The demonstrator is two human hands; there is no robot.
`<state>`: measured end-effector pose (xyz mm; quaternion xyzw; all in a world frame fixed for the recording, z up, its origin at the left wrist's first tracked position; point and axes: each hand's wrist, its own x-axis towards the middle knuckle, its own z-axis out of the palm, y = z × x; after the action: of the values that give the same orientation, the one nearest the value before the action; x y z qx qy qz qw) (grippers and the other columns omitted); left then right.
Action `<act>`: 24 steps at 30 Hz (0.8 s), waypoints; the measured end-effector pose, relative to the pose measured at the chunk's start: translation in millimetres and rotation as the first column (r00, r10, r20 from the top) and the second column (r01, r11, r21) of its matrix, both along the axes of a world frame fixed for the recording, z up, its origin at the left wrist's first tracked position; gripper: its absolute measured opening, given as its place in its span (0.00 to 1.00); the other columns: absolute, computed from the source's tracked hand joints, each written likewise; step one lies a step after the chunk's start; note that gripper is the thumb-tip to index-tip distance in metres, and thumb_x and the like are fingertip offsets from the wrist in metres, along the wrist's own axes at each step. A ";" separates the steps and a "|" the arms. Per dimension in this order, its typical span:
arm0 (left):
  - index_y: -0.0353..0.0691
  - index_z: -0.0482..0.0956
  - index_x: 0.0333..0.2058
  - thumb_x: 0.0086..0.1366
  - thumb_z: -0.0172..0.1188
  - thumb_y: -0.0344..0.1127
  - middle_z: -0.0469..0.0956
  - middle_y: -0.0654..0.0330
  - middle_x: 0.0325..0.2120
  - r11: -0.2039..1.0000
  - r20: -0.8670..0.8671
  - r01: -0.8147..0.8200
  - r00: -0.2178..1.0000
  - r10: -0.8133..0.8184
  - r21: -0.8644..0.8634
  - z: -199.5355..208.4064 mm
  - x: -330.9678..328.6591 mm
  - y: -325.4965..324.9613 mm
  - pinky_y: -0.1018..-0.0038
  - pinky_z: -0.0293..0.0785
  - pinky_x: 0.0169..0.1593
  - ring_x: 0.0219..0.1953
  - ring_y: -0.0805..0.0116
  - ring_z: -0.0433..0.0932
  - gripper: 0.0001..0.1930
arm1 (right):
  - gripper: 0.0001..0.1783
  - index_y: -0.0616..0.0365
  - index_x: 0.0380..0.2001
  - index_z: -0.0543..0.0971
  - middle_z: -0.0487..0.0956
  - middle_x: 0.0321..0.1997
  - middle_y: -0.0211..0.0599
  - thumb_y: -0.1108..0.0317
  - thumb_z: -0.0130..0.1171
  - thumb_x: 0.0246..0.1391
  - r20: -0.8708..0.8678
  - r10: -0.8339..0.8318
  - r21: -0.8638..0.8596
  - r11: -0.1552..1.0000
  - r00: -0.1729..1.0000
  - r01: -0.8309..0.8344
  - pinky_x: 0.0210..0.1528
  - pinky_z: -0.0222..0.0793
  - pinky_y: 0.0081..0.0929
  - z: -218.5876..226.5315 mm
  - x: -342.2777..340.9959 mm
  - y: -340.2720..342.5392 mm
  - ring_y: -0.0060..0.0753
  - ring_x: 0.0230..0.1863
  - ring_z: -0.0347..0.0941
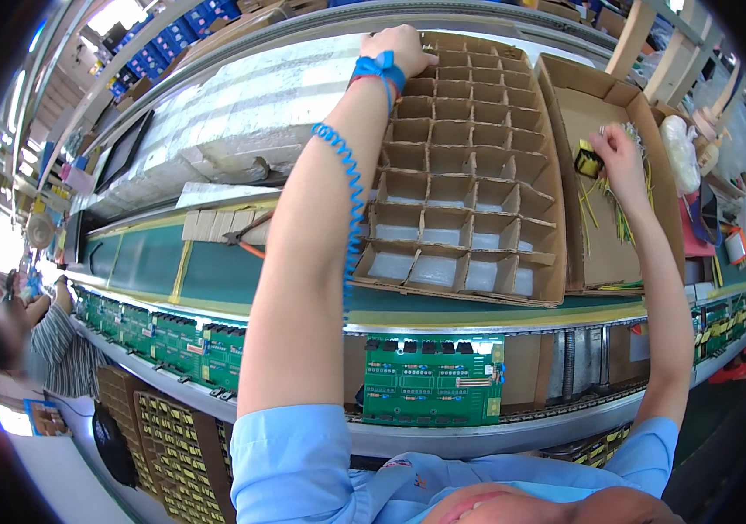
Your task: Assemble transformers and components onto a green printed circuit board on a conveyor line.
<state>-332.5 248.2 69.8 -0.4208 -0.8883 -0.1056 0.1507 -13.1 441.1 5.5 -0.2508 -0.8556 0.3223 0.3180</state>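
Observation:
A cardboard box split into many cells [451, 157] lies before me on the bench. My left hand [397, 51] is closed at its far left corner, the thumb over the rim; the other fingertips are partly hidden. To the right, over an open cardboard box [604, 258], my right hand [619, 162] pinches a small black-and-yellow electronic component [587, 162]. Yellow wires or strips [589, 205] lie in that box below the hand. A blue wrist strap [379, 74] with a coiled cord circles my left wrist.
Nearest me, a green circuit board [429, 384] sits on the conveyor rail, with more boards [154, 336] to the left. White foam blocks [233, 96] stand at the far left. Trays of yellow components [176, 445] are below the line. Another person [58, 349] works at the left.

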 end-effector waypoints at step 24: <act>0.35 0.73 0.37 0.63 0.54 0.40 0.79 0.46 0.28 0.911 0.148 -0.158 0.983 0.109 0.382 -7.2 110.9 -296.1 0.55 0.74 0.38 0.31 0.45 0.79 0.13 | 0.24 0.53 0.57 0.68 0.75 0.52 0.45 0.70 0.57 0.57 0.242 -0.016 0.479 0.871 0.970 -0.105 0.54 0.67 0.34 -59.1 19.4 76.8 0.46 0.53 0.72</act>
<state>-221.5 -47.9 62.7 -0.3130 -0.8835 -0.2965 0.1833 6.4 518.0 -53.6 -0.1793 -0.9466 0.0705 0.2586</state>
